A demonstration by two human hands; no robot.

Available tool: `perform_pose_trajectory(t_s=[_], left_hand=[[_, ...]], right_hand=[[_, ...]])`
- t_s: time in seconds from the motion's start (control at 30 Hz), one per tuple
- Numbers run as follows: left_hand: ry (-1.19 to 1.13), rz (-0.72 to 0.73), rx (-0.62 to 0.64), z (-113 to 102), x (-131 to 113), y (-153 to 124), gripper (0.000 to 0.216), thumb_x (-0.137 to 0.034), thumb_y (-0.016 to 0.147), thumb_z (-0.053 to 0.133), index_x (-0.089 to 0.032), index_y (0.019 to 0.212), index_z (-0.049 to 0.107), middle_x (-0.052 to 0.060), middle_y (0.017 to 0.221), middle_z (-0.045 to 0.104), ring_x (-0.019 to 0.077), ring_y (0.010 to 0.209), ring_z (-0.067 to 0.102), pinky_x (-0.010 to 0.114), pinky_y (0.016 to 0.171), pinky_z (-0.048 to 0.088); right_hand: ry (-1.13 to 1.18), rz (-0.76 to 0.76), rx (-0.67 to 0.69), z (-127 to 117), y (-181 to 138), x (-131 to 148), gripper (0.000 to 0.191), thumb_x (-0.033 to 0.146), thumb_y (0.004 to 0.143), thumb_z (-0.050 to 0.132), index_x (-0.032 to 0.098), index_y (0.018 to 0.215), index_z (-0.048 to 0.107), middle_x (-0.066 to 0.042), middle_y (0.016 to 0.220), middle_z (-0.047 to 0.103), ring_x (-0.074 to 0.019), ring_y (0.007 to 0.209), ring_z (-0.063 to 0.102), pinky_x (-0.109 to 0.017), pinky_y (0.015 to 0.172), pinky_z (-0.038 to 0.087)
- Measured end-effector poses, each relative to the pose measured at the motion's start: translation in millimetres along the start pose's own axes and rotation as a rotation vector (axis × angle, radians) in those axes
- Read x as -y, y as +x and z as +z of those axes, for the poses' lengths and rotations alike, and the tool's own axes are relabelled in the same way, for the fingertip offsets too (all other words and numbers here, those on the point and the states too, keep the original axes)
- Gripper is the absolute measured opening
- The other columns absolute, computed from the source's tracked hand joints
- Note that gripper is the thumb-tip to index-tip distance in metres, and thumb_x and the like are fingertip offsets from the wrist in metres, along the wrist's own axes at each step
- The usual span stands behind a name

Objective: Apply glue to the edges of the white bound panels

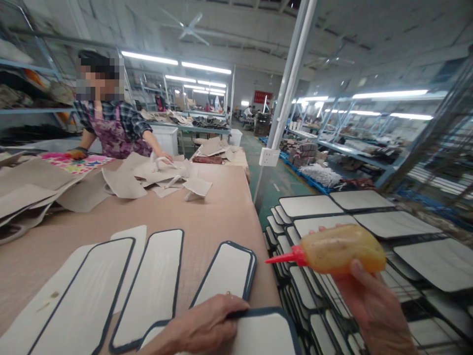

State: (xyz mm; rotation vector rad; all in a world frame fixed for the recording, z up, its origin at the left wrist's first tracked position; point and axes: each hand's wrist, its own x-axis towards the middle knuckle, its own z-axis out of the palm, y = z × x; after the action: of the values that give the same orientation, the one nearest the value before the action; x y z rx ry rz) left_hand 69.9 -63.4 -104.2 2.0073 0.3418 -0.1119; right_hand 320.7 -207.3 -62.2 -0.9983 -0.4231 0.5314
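Observation:
My right hand is wrapped round a squeeze bottle of amber liquid, held up past the table's right edge. The bottle's red pointed nozzle points left. At the bottom middle, my left hand is closed on a white panel with a dark blue border; part of the panel runs out of view and the hand covers some of it. Just beyond it lies a narrower bordered panel. More bordered panels lie to the left, partly over plain pale sheets.
Stacks of dark-edged white panels stand right of the brown table. Loose beige pieces cover its far left, where a co-worker stands with one hand on them. A post with a socket box rises beyond the right edge.

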Motion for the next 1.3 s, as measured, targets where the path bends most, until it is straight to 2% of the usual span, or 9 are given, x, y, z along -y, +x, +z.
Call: perform_pose_trajectory(t_s=[0.1, 0.2, 0.3, 0.4, 0.57, 0.73, 0.9, 1.1, 1.3], left_hand=[[-0.099, -0.029, -0.074, 13.9, -3.2, 4.4, 0.03, -0.035, 0.085, 0.051, -0.018, 0.098, 0.072, 0.004, 0.087, 0.066, 0.0177, 0.08, 0.054, 0.025, 0.073, 0.042], [-0.157, 0.002, -0.17, 8.2, -9.0, 14.3, 0.029, -0.038, 0.082, 0.058, -0.014, 0.089, 0.073, 0.001, 0.074, 0.06, 0.0137, 0.069, 0.049, 0.023, 0.064, 0.037], [-0.076, 0.131, -0.119, -24.3, -23.4, 21.8, 0.029, -0.04, 0.08, 0.064, -0.012, 0.084, 0.073, -0.001, 0.068, 0.056, 0.0116, 0.065, 0.045, 0.022, 0.059, 0.033], [0.089, 0.23, -0.039, -66.8, -41.3, 24.9, 0.029, -0.04, 0.079, 0.067, -0.011, 0.077, 0.073, -0.002, 0.064, 0.055, 0.0104, 0.063, 0.044, 0.021, 0.056, 0.032], [0.244, 0.331, 0.109, -103.5, -62.5, 25.3, 0.017, -0.03, 0.078, 0.071, -0.014, 0.081, 0.077, 0.0, 0.067, 0.064, 0.0099, 0.06, 0.051, 0.019, 0.056, 0.037], [0.269, 0.324, 0.234, -107.4, -74.1, 22.1, 0.009, -0.022, 0.075, 0.075, -0.017, 0.082, 0.079, 0.001, 0.072, 0.072, 0.0121, 0.063, 0.059, 0.018, 0.058, 0.041], [0.186, 0.299, 0.327, -106.7, -79.5, 16.9, 0.012, -0.027, 0.072, 0.08, -0.017, 0.078, 0.08, 0.0, 0.068, 0.074, 0.0139, 0.064, 0.061, 0.019, 0.059, 0.044], [0.169, 0.302, 0.408, -103.8, -84.8, 15.0, 0.019, -0.031, 0.071, 0.081, -0.014, 0.079, 0.08, 0.002, 0.071, 0.075, 0.0152, 0.069, 0.063, 0.02, 0.063, 0.047], [0.173, 0.302, 0.42, -103.7, -89.6, 10.6, 0.021, -0.034, 0.069, 0.082, -0.015, 0.078, 0.08, 0.002, 0.071, 0.075, 0.016, 0.069, 0.063, 0.021, 0.064, 0.047]], right_hand=[[-0.055, -0.029, 0.061, -2.5, -8.1, 8.0, 0.058, 0.035, 0.066, 0.08, 0.036, 0.122, 0.064, -0.003, 0.113, 0.071, -0.0271, 0.11, 0.064, -0.042, 0.103, 0.044], [-0.098, -0.048, 0.093, 0.6, -16.9, 28.9, 0.062, 0.039, 0.06, 0.084, 0.037, 0.119, 0.064, -0.002, 0.113, 0.071, -0.0277, 0.108, 0.066, -0.037, 0.092, 0.053], [-0.129, -0.074, 0.064, 13.3, -26.4, 56.5, 0.068, 0.045, 0.052, 0.087, 0.037, 0.116, 0.065, -0.002, 0.113, 0.071, -0.032, 0.107, 0.066, -0.041, 0.085, 0.057], [-0.157, -0.099, 0.061, 32.2, -31.4, 76.2, 0.072, 0.045, 0.051, 0.088, 0.037, 0.118, 0.063, -0.002, 0.114, 0.07, -0.0329, 0.111, 0.063, -0.046, 0.096, 0.051], [-0.188, -0.09, 0.191, 52.2, -25.9, 75.2, 0.074, 0.044, 0.044, 0.09, 0.031, 0.113, 0.066, -0.006, 0.108, 0.072, -0.0361, 0.105, 0.065, -0.055, 0.095, 0.048], [-0.204, -0.073, 0.219, 53.1, -25.2, 61.0, 0.069, 0.045, 0.044, 0.089, 0.028, 0.107, 0.068, -0.009, 0.098, 0.073, -0.0332, 0.084, 0.07, -0.053, 0.083, 0.054], [-0.231, -0.026, 0.191, 58.1, -30.4, 53.2, 0.08, 0.051, 0.032, 0.089, 0.025, 0.105, 0.068, -0.012, 0.097, 0.073, -0.0371, 0.086, 0.069, -0.054, 0.077, 0.054], [-0.21, -0.015, 0.231, 61.3, -32.7, 48.2, 0.075, 0.051, 0.036, 0.089, 0.022, 0.102, 0.069, -0.014, 0.096, 0.073, -0.0335, 0.082, 0.069, -0.052, 0.076, 0.053], [-0.179, -0.023, 0.238, 58.4, -32.3, 44.9, 0.079, 0.049, 0.03, 0.091, 0.021, 0.101, 0.069, -0.015, 0.093, 0.073, -0.0359, 0.081, 0.069, -0.052, 0.071, 0.055]])
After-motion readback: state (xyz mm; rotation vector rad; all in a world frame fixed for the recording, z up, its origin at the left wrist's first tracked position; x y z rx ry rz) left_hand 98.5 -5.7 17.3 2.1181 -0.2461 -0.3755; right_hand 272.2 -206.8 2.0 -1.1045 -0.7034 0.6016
